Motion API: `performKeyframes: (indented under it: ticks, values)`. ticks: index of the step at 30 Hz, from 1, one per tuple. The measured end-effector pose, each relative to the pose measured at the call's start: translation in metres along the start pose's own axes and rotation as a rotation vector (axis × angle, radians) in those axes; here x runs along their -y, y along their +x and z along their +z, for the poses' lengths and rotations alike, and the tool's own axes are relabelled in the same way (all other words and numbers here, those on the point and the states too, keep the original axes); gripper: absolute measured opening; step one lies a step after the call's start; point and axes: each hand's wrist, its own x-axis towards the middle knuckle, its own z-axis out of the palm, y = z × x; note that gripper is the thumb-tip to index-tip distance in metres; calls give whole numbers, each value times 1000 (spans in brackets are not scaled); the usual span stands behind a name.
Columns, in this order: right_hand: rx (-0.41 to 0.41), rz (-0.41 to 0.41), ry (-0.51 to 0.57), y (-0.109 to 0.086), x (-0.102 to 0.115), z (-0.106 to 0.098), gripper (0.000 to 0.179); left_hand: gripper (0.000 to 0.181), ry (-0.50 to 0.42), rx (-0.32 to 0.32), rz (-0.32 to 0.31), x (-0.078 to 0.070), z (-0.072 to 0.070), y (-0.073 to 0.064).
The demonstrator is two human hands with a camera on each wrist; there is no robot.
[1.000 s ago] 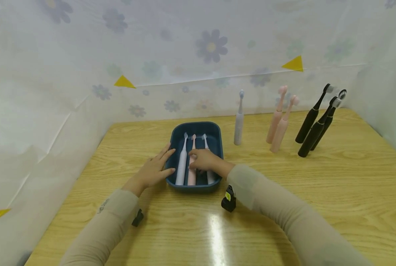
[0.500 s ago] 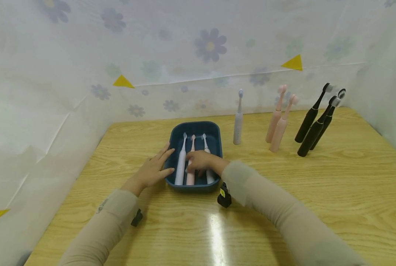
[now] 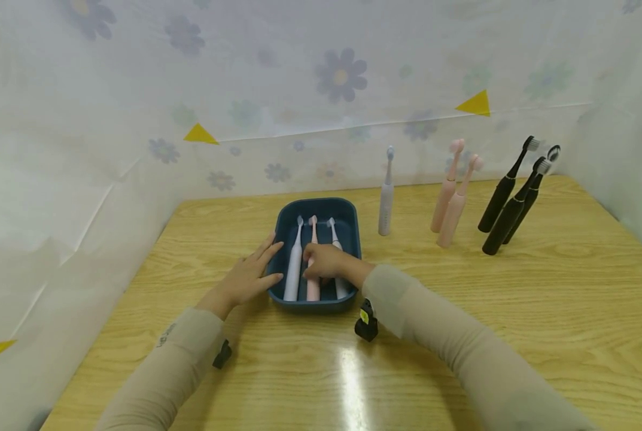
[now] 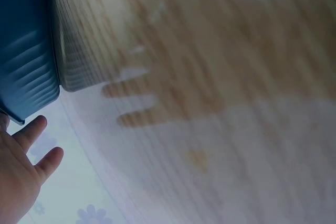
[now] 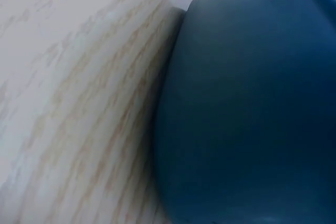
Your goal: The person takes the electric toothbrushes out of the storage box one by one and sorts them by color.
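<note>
A dark blue box (image 3: 315, 307) holds three electric toothbrushes lying side by side, bristle ends toward the back. The left one is a white toothbrush (image 3: 293, 272) and the middle one a pink toothbrush (image 3: 313, 291). A second white toothbrush (image 3: 341, 288) lies on the right, partly covered by my right hand (image 3: 328, 261). That hand reaches over the right wall and grips the pink handle between thumb and fingers. In the right wrist view the box's outer wall (image 5: 247, 108) hides the fingers. My left hand (image 3: 248, 276) touches the left rim with fingers spread.
On the wooden table (image 3: 277, 371), right of the box, stand a pale toothbrush (image 3: 386, 209), two pink toothbrushes (image 3: 453, 215) and three black toothbrushes (image 3: 506, 224), all upright and close to the back edge. A white flowered sheet (image 3: 299, 72) hangs behind.
My right hand has shifted slightly, and the lower end of the pink toothbrush has moved a little to the right in the box. My left hand stays in place.
</note>
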Motion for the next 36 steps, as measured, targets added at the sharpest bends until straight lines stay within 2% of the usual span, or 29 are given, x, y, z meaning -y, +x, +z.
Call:
performKeyframes:
  ticks: [5,7,16,23,26,36]
  values:
    - [-101,-51,-117,-5,-1,-1,30,62,-2,1,-2,-1,1,0]
    - [-138,-60,-113,-8,-1,-2,31,62,-6,4,-1,-2,1,1]
    - [-338,-106,38,-15,1,-7,36,62,-14,11,-7,-1,2,2]
    - [-491,-232,117,-18,-1,-7,38,61,-10,10,0,1,2,3]
    - [-525,-268,152,-21,-2,-8,39,61,-13,8,-2,0,2,2]
    - [-576,-308,309,-38,-1,-15,42,61,-25,9,-5,0,1,0]
